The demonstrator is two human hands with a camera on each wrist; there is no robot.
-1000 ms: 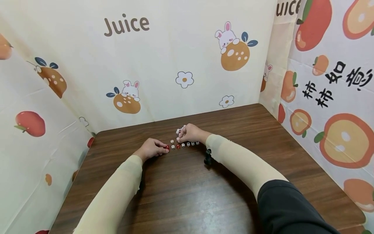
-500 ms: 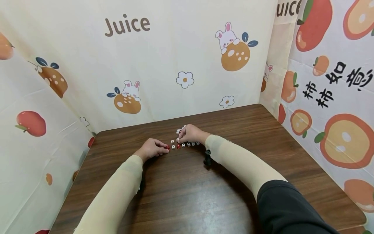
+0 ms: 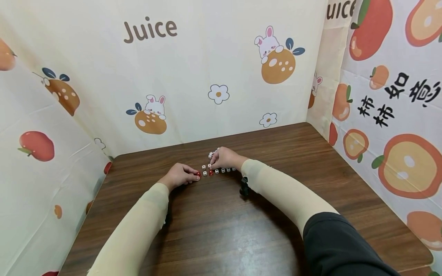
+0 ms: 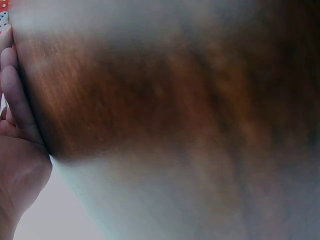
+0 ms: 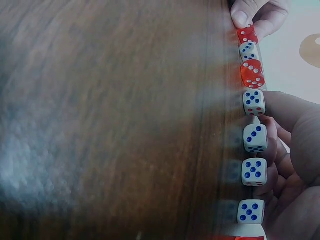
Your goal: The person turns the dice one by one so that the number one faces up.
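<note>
A row of dice runs across the far part of the brown table, red and white mixed. At its left end my left hand (image 3: 180, 174) pinches a red die (image 3: 198, 174); in the right wrist view that thumb lies against the red die (image 5: 247, 34). Behind the row, my right hand (image 3: 224, 158) holds a white die (image 3: 209, 166) at its fingertips. Just left of it stands another white die (image 3: 203, 167). In the row, a white die (image 3: 205, 173) and a red die (image 3: 211, 173) come beside my left fingers, followed by several white dice (image 5: 254, 172).
A small cluster of dice (image 3: 210, 155) lies behind my right hand, partly hidden by it. The wooden table (image 3: 207, 230) ends at a patterned cloth wall (image 3: 193, 69) at the back, with further cloth at both sides.
My right hand has shifted slightly left with the white die, toward the other white die behind the row. The left hand stays on the red die.
</note>
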